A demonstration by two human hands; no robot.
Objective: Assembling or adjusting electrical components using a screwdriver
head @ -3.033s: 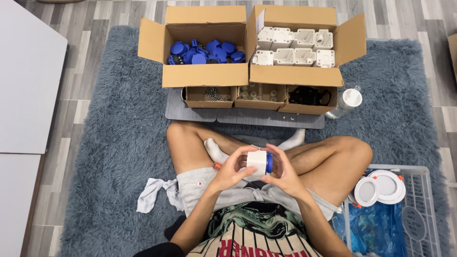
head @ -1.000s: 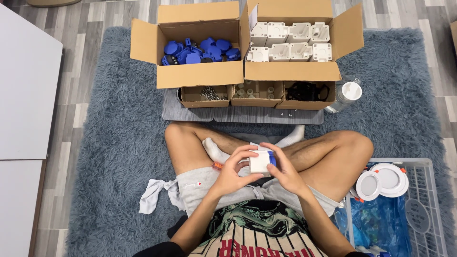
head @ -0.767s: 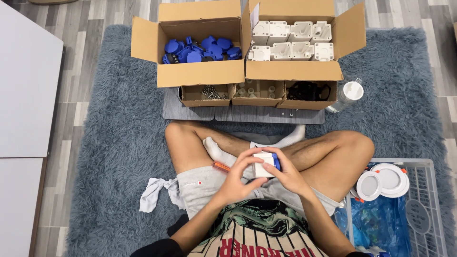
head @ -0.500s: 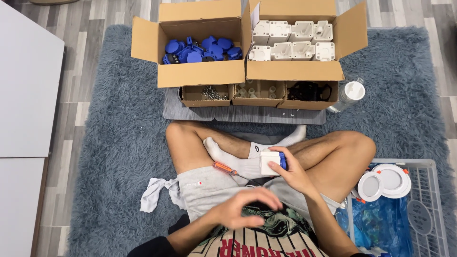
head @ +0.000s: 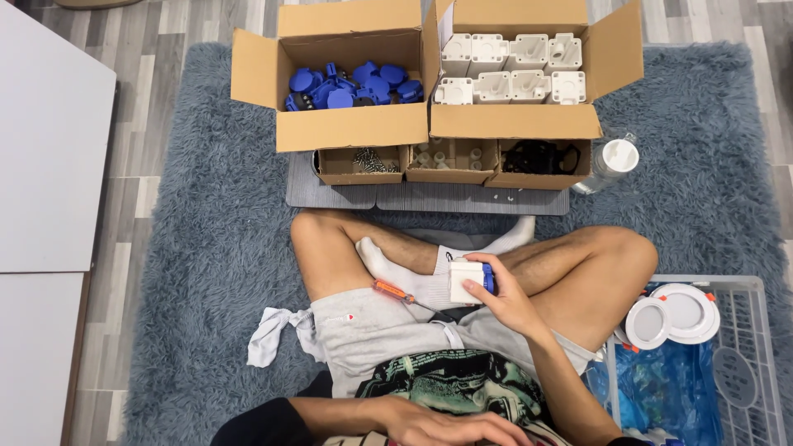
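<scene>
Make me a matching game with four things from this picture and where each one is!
Things:
1. blue round parts
2. orange-handled screwdriver
3. white round discs
4. white block with a blue back

Places:
A. in the wire basket
B. held in the right hand
C. in the left cardboard box
D. lying on the person's lap

Right pairs: 1-C, 2-D, 3-A, 4-B
</scene>
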